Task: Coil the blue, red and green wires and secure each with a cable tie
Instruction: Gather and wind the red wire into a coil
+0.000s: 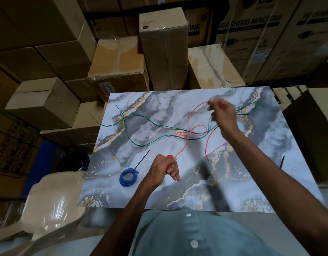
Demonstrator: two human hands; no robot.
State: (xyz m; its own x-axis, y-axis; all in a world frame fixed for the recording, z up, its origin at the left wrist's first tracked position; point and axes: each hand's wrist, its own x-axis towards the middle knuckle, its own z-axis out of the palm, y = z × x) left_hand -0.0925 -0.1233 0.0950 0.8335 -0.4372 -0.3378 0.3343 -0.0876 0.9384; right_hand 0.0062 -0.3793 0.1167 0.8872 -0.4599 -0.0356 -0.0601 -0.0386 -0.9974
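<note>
From the head camera, a marble-patterned worktop fills the middle of the view, with cardboard boxes stacked beyond its far edge and a beige plastic chair off its near left corner. The left hand hovers over the near middle of the worktop with its fingers curled into a fist around a small bundle of red wire; a few red turns show at the top of the fist and between the fingers, and the forefinger sticks out toward the near edge. From that fist the red wire runs up and away across the worktop in loose loops to the right hand, which is raised near the far right part of the surface and pinches the wire between thumb and fingertips, the other fingers loosely bent. A further red length hangs down below the right wrist and ends loose on the surface. The green wire lies uncoiled in long tangled strands across the far half, from beyond the left edge toward the far right corner, crossing a round label at the centre. The blue wire sits coiled near the near left corner, just left of the left hand and apart from it, bound by a black cable tie whose tail points toward the centre.
</note>
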